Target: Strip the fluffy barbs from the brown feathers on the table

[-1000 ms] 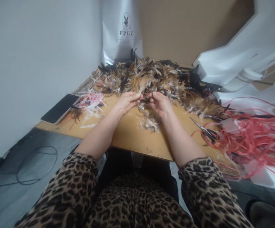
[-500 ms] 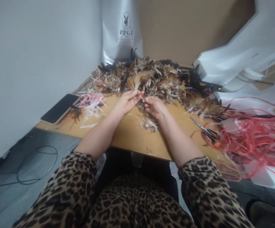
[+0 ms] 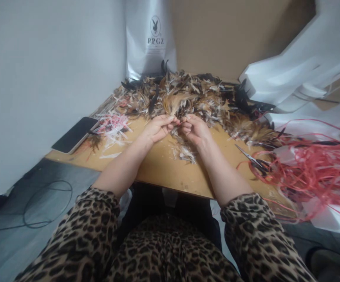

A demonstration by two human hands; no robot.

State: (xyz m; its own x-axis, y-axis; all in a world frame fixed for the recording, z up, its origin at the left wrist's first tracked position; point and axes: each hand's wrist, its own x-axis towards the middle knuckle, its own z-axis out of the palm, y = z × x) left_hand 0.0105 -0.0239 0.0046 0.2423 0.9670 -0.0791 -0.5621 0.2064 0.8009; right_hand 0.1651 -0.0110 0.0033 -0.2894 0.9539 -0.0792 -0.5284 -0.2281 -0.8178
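Observation:
My left hand (image 3: 157, 128) pinches the base of a small tan feather bundle (image 3: 172, 102) whose plumes fan up over the heap. My right hand (image 3: 196, 129) is curled beside it, fingertips almost touching the left ones, gripping a thin red string (image 3: 181, 123) that runs between both hands. Both hands hover over the wooden table (image 3: 161, 168) at the near edge of a big pile of brown, black and white feathers (image 3: 199, 98). Loose feather scraps (image 3: 184, 152) lie under my right wrist.
Scissors (image 3: 254, 159) lie to the right beside a tangle of red and white strings (image 3: 313, 172). Cut white and pink strips (image 3: 113, 126) and a phone (image 3: 74, 134) sit at the left. A silver bag (image 3: 151, 39) and white bags (image 3: 302, 66) stand behind.
My right hand, which had dropped lower half a second ago, has come back up level with the left. The left hand keeps hold of the feather bundle throughout.

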